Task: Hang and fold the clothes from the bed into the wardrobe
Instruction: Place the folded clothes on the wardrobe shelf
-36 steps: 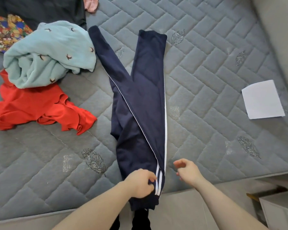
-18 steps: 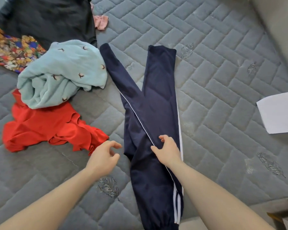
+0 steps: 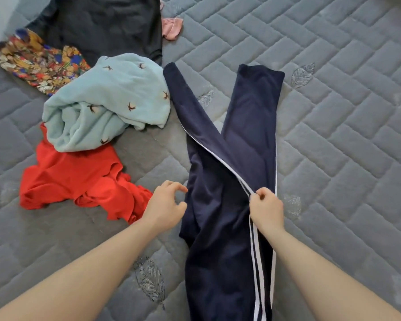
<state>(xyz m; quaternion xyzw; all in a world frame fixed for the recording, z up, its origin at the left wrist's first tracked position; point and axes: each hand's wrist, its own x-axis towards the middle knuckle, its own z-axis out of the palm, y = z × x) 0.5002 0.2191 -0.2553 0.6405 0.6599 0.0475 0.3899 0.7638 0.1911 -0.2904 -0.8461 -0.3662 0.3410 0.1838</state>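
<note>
On the grey mattress (image 3: 333,158) the navy track pants (image 3: 220,228) lie lengthwise, right hand (image 3: 266,209) pinching the striped seam, left hand (image 3: 166,205) loosely curled and empty beside them, so I'd grab that left edge too and line up both legs before folding.

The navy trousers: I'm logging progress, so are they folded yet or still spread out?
Spread out, not folded. The trousers lie full length on the mattress, legs splayed apart. The right hand pinches the striped edge.
</note>
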